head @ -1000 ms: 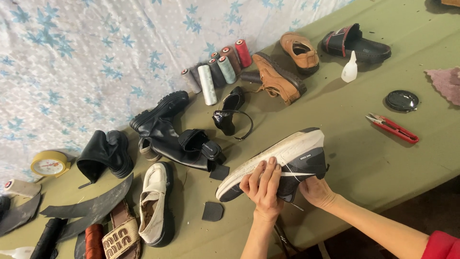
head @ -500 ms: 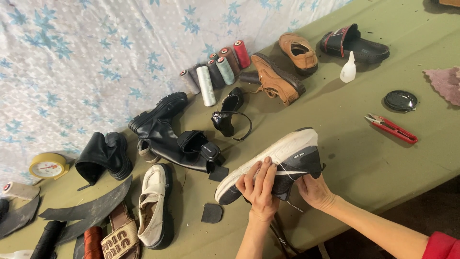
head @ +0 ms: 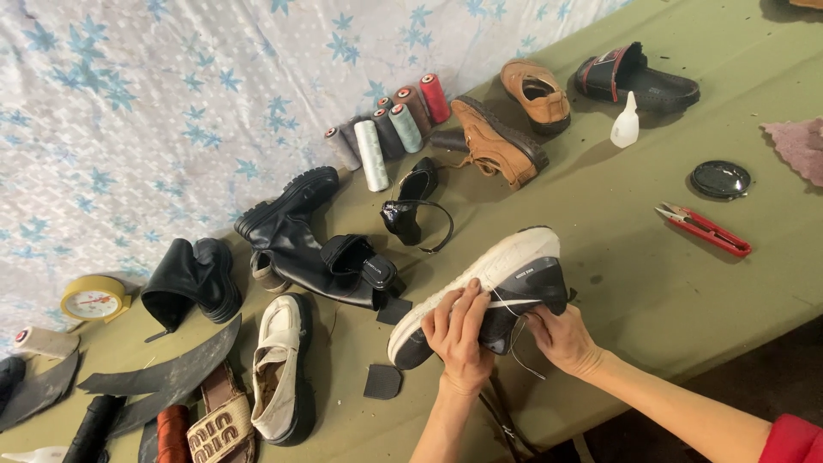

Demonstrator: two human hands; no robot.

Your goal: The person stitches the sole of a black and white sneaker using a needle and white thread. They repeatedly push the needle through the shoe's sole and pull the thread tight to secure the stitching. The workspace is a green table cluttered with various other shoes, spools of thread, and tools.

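A long table (head: 651, 283) with an olive green cover fills most of the view, and behind it hangs a white cloth with blue star-like flowers (head: 129, 111). At the front edge of the table lies the dark sneaker with a white sole (head: 506, 274), turned on its side so that the sole faces away from the person. The left hand (head: 459, 334) lies over the middle of the sneaker, its fingers bent and closed on the upper and the sole edge. The right hand (head: 561, 339) holds the sneaker from below near the heel, fingers curled around it; a thin pale thread hangs between the two hands, but which fingers pinch it I cannot tell. Just left of the sneaker stands a pair of black boots (head: 309, 244), and in front of them a white loafer (head: 279, 369). Farther back are two brown shoes (head: 506, 141), a black slide sandal (head: 639, 77) and a small black strap shoe (head: 411, 206). A row of thread spools (head: 386, 129) lies against the cloth. To the right, well apart from the hands, are red snips (head: 705, 230), a round black tin lid (head: 720, 179) and a small white bottle (head: 626, 124). A yellow dial scale (head: 94, 298) stands at the far left.
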